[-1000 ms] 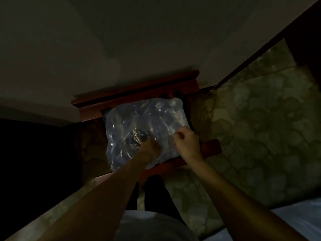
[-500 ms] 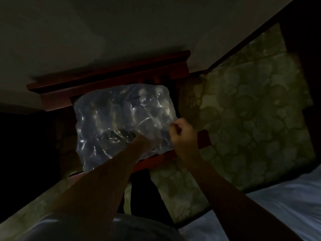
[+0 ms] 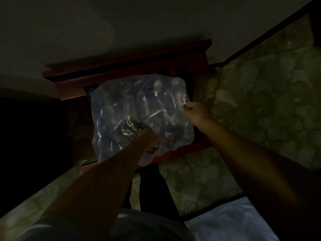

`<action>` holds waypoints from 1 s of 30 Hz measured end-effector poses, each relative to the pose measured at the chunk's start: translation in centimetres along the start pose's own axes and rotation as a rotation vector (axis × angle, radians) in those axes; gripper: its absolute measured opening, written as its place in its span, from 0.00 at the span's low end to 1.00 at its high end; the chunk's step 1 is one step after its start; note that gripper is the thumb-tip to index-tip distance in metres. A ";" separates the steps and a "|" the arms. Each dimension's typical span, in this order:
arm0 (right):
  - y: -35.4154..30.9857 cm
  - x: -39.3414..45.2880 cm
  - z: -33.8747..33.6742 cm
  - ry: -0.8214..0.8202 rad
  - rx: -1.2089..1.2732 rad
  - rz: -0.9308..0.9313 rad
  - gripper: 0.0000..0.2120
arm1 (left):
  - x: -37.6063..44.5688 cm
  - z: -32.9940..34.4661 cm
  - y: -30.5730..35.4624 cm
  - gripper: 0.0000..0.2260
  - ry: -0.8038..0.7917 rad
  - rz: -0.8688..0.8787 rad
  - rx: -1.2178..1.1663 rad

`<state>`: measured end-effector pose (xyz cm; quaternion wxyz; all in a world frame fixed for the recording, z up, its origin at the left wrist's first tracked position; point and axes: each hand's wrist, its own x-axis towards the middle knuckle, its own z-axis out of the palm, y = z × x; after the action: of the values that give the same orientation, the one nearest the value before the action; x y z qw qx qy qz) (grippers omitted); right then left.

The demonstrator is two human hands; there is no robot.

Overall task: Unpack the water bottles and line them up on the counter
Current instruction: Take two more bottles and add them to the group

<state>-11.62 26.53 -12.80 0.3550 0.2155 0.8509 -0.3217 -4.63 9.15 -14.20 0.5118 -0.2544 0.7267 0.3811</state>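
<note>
The room is very dim. A shrink-wrapped pack [image 3: 139, 110] of water bottles sits on a red-brown wooden stand [image 3: 132, 66] at the centre of the head view, its clear film glinting and wrinkled; rounded bottle shapes show faintly through the wrap, but their count cannot be told.

The left hand [image 3: 149, 138] comes in from 7 o'clock and is dug into the film near the pack's lower middle, beside a torn, crumpled patch [image 3: 126, 126] at about 9 o'clock from the hand. Its fingers are curled into the plastic — gripping the wrap, though the fingertips themselves are hidden in the folds.

The right hand [image 3: 194, 110] reaches in from 4 o'clock and meets the pack's right edge, at roughly 3 o'clock on the pack. Thumb and fingers are closed narrowly on the film there, just below a small red-and-white label [image 3: 185, 99].

The stand's back rail runs along the pack's 12 o'clock side against a pale wall [image 3: 121, 23]; its front edge [image 3: 182, 152] shows red at 5 o'clock under the pack. A green mottled floor [image 3: 260, 101] fills the right side — a dark strip runs diagonally toward 1 o'clock along the wall's foot. A pale cloth [image 3: 234, 220] lies at 5 o'clock in the view, and the person's grey top [image 3: 139, 226] fills the bottom at 6 o'clock.
</note>
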 end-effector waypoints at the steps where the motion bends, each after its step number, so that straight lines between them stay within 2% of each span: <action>1: 0.0 0.1 0.2 -0.021 -0.013 0.011 0.15 | 0.2 -0.3 -0.4 0.18 0.001 -0.003 -0.007; 6: 0.3 0.6 0.8 -0.159 -0.067 0.094 0.19 | -0.4 -1.9 -1.1 0.16 0.027 0.025 0.035; 9: 0.7 1.3 1.0 -0.207 0.015 0.149 0.18 | -1.0 -2.5 -1.0 0.22 0.042 0.049 0.118; 15: 0.7 3.0 2.8 -0.127 0.013 0.198 0.24 | -1.7 -2.8 -0.3 0.25 0.068 0.032 0.256; 18: 1.1 3.7 3.1 -0.181 0.009 0.231 0.27 | -1.9 -3.1 -0.7 0.23 0.091 0.046 0.285; 23: 0.9 4.1 4.2 -0.111 -0.130 0.232 0.24 | -1.6 -3.3 -1.0 0.22 0.051 0.046 0.352; 27: 0.8 3.9 4.1 -0.102 -0.144 0.204 0.22 | -1.7 -3.3 -1.3 0.24 0.107 0.027 0.234; 30: 0.6 3.8 3.7 -0.106 -0.289 0.102 0.17 | -1.8 -3.3 -1.2 0.25 0.122 0.024 0.244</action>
<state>-11.98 24.92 -17.84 0.4426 0.1878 0.8563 -0.1886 -4.93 5.76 -12.29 0.4890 -0.2042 0.8006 0.2798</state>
